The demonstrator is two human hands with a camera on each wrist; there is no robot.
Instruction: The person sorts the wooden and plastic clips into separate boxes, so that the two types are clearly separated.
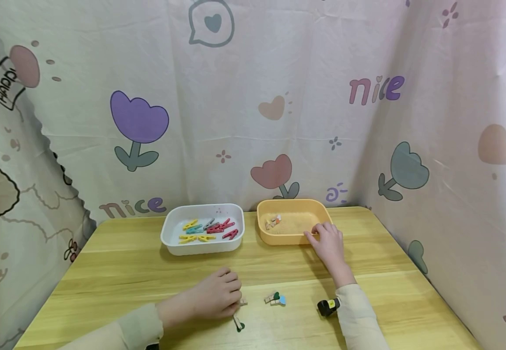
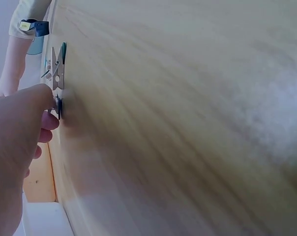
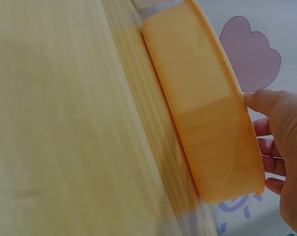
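My left hand is low over the table in the head view, pinching a small wooden clothespin between thumb and forefinger; most of it is hidden. Another wooden clothespin with a dark green end lies just below the hand. Farther right lie two more, one with a green heart, one with a blue heart. At the back, my right hand grips the front right rim of an orange plastic box, its fingertips hidden behind the rim in the right wrist view. Small wooden clothespins lie inside the box.
Left of the orange box stands a white plastic box with several yellow, red and teal clothespins. A patterned curtain hangs right behind the wooden table. A black wrist camera sits at the right sleeve.
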